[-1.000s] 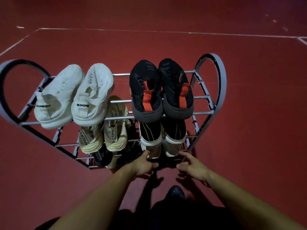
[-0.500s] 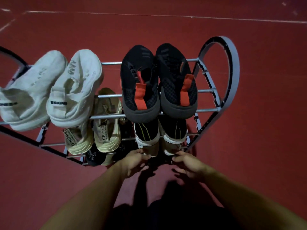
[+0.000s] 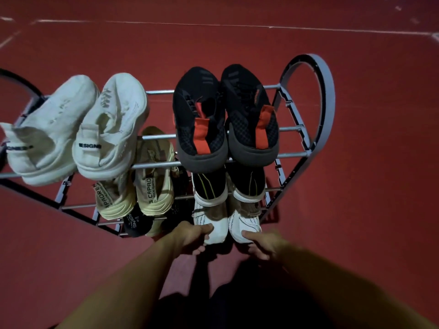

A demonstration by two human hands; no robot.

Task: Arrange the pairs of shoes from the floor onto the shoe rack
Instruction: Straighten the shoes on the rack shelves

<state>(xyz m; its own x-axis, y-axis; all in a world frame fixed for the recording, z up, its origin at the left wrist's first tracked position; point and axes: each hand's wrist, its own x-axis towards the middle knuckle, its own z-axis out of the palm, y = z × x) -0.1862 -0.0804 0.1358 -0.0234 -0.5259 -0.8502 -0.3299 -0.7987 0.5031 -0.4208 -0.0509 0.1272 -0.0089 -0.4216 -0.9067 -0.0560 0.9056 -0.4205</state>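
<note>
Hands meet at the foot of a tiered shoe rack (image 3: 325, 96) on a red floor (image 3: 356, 210), seen from the single head-worn camera looking down past both forearms. The left hand (image 3: 190, 236) has its thumb hooked over the heel of the left white shoe (image 3: 215, 230) of a pair, fingers curled beneath; the right hand (image 3: 260, 243) lies against the heel of the right white shoe (image 3: 241, 225), its fingers blurred, so whether they close round it cannot be told. Half a second ago these heels sat deeper under the tier above and showed little; now they stand out toward the person at the rack's lowest level, which suggests the pair is being squared up, though whether it rests on the bottom rail or on the floor cannot be told. Above it sit black shoes with white soles (image 3: 209, 188), and on the top tier black-and-orange trainers (image 3: 199, 119) beside a white pair (image 3: 71, 136). Beige shoes (image 3: 154, 176) occupy the middle left, with a dark pair (image 3: 136, 223) below them. No loose shoes show on the floor in view, so the arranging looks close to finished, this last pair needing only a final settling.
</note>
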